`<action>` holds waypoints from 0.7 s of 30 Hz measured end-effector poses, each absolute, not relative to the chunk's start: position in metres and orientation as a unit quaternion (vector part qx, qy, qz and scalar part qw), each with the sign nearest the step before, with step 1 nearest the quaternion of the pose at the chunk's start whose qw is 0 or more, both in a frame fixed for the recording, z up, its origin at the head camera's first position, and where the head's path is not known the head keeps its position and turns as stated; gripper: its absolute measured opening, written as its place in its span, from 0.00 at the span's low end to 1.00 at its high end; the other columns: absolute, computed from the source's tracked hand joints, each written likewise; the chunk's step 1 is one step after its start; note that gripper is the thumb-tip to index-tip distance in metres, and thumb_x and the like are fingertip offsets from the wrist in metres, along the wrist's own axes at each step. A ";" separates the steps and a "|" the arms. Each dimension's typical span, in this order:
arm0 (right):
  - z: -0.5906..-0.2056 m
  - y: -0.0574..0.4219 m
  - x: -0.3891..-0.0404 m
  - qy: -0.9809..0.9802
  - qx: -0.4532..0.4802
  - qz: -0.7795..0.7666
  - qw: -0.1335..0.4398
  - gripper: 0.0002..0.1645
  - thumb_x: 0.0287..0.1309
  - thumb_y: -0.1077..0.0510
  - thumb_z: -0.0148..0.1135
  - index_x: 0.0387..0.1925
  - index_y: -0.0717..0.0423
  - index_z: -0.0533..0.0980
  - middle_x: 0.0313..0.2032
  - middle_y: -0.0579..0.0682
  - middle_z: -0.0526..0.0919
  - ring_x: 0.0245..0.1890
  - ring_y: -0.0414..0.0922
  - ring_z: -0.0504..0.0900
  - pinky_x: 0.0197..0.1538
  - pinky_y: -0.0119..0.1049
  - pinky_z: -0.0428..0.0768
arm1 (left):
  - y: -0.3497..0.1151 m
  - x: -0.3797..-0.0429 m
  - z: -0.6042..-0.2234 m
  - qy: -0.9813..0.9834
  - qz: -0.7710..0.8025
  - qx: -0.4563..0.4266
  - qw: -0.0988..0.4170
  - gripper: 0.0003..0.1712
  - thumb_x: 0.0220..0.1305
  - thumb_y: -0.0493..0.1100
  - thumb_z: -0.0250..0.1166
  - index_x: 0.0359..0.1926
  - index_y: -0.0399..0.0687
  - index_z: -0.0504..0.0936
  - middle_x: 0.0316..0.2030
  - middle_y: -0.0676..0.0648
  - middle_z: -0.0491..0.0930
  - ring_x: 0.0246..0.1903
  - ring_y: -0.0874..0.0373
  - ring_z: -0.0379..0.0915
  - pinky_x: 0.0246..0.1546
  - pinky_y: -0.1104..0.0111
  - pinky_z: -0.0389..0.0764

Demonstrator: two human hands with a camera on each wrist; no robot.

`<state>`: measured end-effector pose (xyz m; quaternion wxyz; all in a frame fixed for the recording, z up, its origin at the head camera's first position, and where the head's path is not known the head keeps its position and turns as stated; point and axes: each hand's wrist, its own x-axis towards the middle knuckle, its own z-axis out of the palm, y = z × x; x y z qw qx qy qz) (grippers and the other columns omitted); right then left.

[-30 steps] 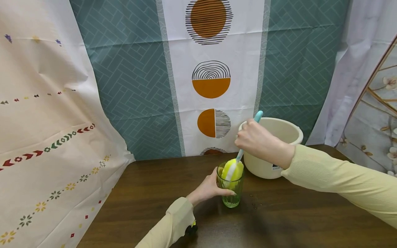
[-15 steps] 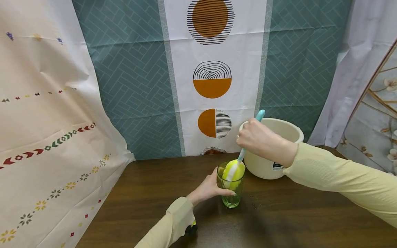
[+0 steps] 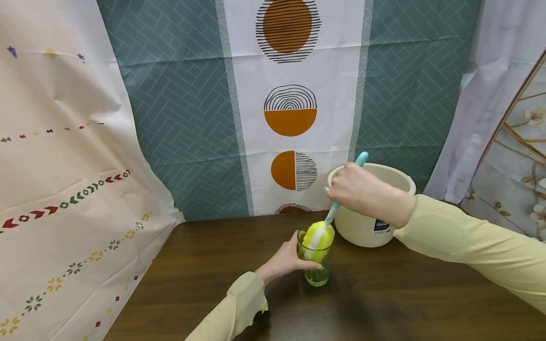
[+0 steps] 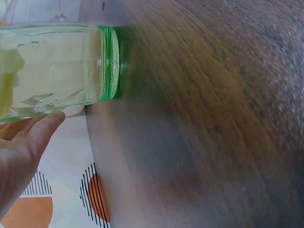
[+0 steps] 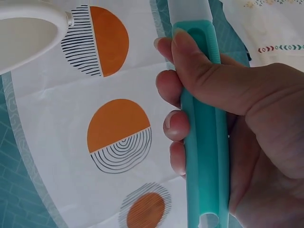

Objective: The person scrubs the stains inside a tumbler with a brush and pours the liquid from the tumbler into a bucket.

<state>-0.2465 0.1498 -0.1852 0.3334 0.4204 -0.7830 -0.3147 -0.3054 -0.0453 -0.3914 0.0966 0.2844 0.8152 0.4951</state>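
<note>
A green drinking glass stands upright on the brown wooden table. My left hand grips it from the left, thumb across the front and fingers behind. In the left wrist view the glass lies sideways in the picture, its thick base against the wood. My right hand holds the turquoise handle of a bottle brush, fingers curled round it and thumb along its front. The brush's yellow and white sponge head sits in the glass's mouth, partly above the rim, with the handle tilted up to the right.
A cream bucket with a dark label stands behind and right of the glass, partly behind my right hand. Small water drops lie on the table right of the glass. Patterned cloths hang along the back and sides.
The right hand has shifted slightly to the right, tilting the brush handle a little further over. The sponge head stays in the glass mouth, and the left hand's grip looks the same.
</note>
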 end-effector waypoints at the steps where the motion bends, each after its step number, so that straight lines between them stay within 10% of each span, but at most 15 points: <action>1: -0.185 0.150 -0.247 -0.784 0.420 -0.312 0.334 0.18 0.33 0.66 0.73 0.09 0.52 0.70 0.09 0.46 0.66 0.12 0.42 0.65 0.18 0.34 0.64 | -0.045 -0.305 -0.391 0.816 0.495 0.284 0.096 0.42 0.43 0.50 0.74 0.55 0.48 0.59 0.42 0.55 0.73 0.41 0.62 0.71 0.43 0.64 0.71; 21: -0.185 0.154 -0.249 -0.790 0.397 -0.302 0.357 0.17 0.35 0.67 0.72 0.09 0.53 0.70 0.10 0.47 0.64 0.11 0.43 0.64 0.17 0.33 0.61 | -0.045 -0.305 -0.392 0.811 0.502 0.289 0.087 0.47 0.41 0.48 0.75 0.59 0.48 0.57 0.43 0.55 0.74 0.41 0.62 0.71 0.44 0.64 0.70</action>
